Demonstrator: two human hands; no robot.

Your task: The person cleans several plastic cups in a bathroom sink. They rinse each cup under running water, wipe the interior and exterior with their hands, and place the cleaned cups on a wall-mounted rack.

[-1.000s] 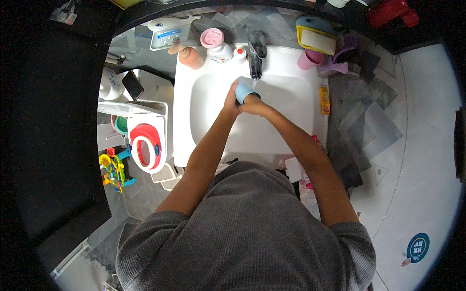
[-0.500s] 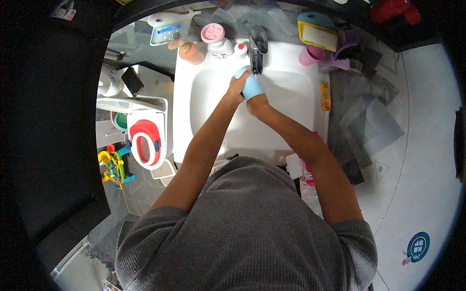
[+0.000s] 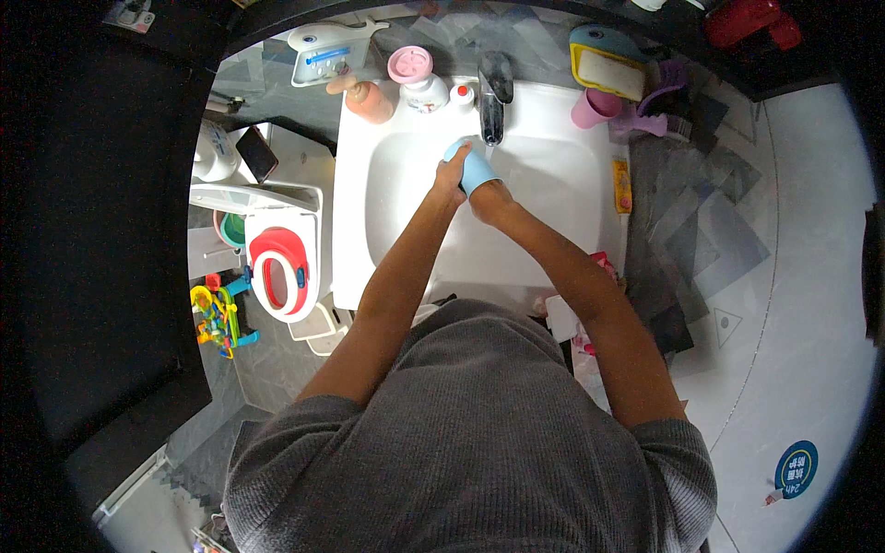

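Note:
Over the white sink [image 3: 350,221], my left hand [image 3: 450,175] is wrapped round a light blue cup [image 3: 477,170] from its left side. The cup lies tilted, its mouth toward me. My right hand [image 3: 491,201] reaches into that mouth, so its fingers are hidden inside. Just above the cup stands the dark, shiny faucet [image 3: 493,115]. A faint pale streak, perhaps water, shows below its spout.
Along the sink's back left stand an orange pump bottle [image 3: 369,103], a white bottle with a pink top [image 3: 422,92] and a small red-capped bottle [image 3: 462,98]. At the right are a pink cup [image 3: 595,108] and an orange tube [image 3: 622,187]. A toilet with a red child seat [image 3: 278,241] is left.
The cup and both hands sit slightly lower relative to the faucet, leaving a small gap below the spout. The whole view has shifted a little.

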